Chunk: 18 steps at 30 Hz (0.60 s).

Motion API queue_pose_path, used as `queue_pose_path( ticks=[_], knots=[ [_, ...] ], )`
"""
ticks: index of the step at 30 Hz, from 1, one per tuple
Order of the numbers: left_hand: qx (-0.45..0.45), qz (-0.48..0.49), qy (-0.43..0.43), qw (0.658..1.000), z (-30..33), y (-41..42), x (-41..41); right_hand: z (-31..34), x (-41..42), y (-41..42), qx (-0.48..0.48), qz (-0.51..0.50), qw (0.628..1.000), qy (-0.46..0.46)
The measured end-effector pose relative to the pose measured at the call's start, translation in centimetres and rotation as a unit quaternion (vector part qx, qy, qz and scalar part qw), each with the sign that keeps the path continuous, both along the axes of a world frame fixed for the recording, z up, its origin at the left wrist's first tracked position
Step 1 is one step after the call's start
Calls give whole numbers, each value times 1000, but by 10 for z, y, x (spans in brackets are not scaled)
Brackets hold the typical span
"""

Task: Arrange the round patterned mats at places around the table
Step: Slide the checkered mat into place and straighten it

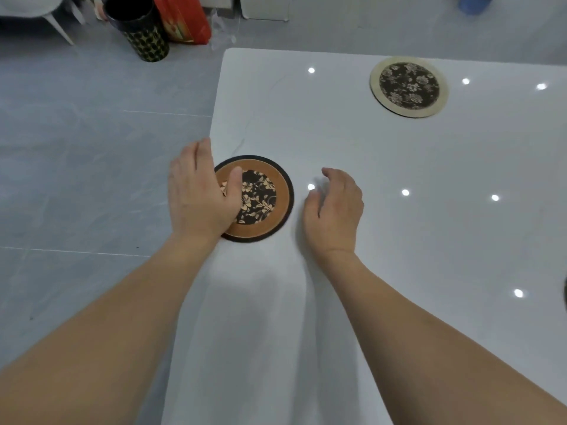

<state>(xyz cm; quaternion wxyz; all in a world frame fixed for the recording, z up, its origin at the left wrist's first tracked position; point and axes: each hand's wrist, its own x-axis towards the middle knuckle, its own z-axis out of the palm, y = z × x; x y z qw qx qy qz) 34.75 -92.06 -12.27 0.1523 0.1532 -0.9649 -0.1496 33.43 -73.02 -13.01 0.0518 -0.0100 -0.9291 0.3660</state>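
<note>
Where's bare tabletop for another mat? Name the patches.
Free: the white table between the brown-ringed mat and the cream-ringed mat, and right of the right hand. Crowded: the left edge, under the left hand.

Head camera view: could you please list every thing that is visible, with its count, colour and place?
brown mat: one, brown ring with black rim and black flowered centre, near the table's left edge, partly under the left hand.
cream mat: one, cream rim with dark flowered centre, far right part of the table.
table: one, glossy white, fills the right side of the view.
cylinder container: one, black with gold pattern, on the floor beyond the table corner.
red bag: one, red, on the floor behind the container.
floor: grey tiles, left side.
left hand: one, open, over the brown mat's left part.
right hand: one, open, empty, right of that mat.
</note>
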Motion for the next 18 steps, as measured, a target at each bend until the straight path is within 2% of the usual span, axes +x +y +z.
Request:
queue_pose_path(
  ticks=[3, 9, 18],
  knots=[
    [-19, -72, 28, 997, 5, 47, 4, 1, 15, 54, 41, -4, 999, 18],
    [46, -217, 16, 975, -8, 185, 23, 3, 48, 181, 116, -50, 992, 14],
    [127, -324, -20, 937, -5, 391, 32, 13, 67, 375, 200, -160, 967, 11]
  ],
)
